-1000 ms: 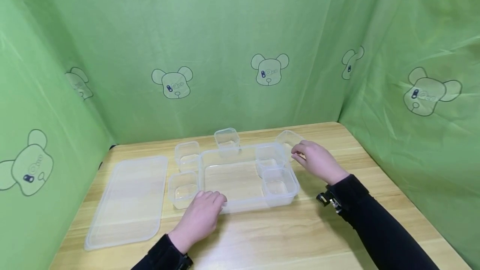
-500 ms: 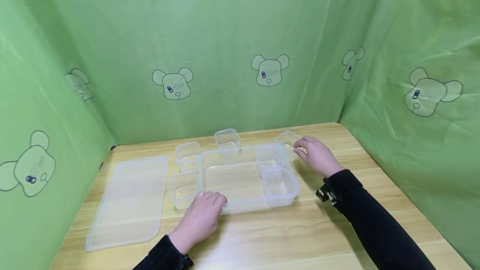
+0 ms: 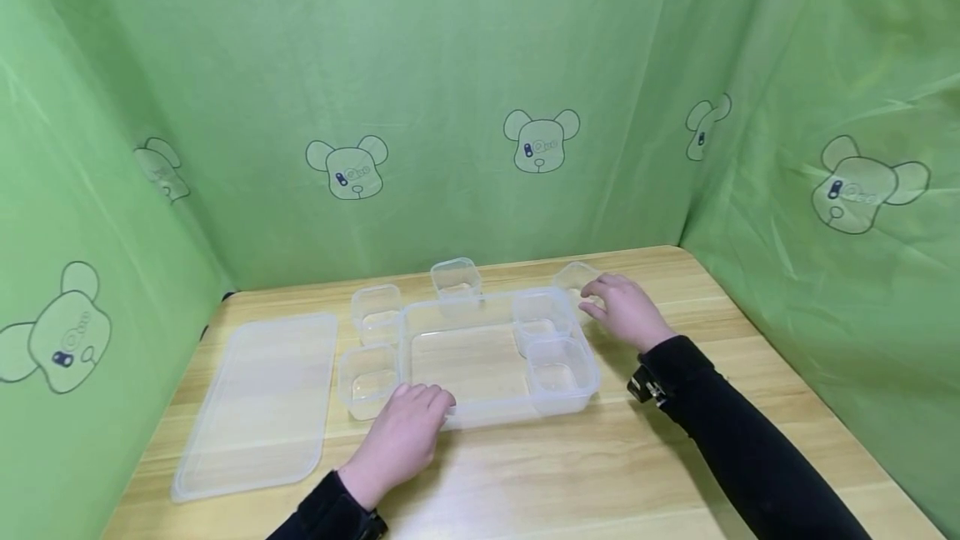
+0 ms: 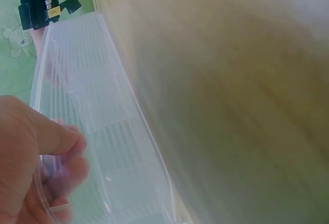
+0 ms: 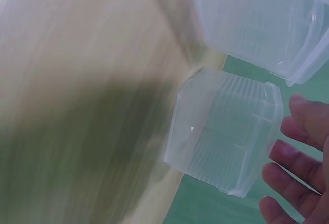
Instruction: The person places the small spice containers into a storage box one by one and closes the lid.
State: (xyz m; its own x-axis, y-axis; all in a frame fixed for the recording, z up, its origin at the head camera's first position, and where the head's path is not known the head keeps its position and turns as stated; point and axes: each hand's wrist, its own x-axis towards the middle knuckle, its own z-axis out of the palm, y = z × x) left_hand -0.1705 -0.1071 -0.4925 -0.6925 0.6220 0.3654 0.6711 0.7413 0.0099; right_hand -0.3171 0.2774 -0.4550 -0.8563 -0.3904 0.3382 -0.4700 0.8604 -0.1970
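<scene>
My left hand (image 3: 405,432) grips the near rim of a large clear plastic food container (image 3: 491,413); in the left wrist view the thumb (image 4: 56,137) lies outside the wall and fingers curl over it. Two small square plastic containers (image 3: 558,363) sit inside the large one, along its right end. Beyond its far right corner a third small container (image 3: 576,276) stands on the table. My right hand (image 3: 628,312) is beside that one, fingers parted; the right wrist view shows the fingertips (image 5: 280,175) near the rim of the small container (image 5: 221,131), with nothing held.
To the left lies a flat translucent lid (image 3: 258,407) on the wooden table (image 3: 540,482). Small containers also stand left of the large one (image 3: 367,382), behind that (image 3: 375,311), and at the back (image 3: 455,277). Green cloth (image 3: 450,65) walls off the back and sides.
My right hand has shifted slightly left, and its thumb and fingers have spread apart beside the small container. The left hand and the large container stay put.
</scene>
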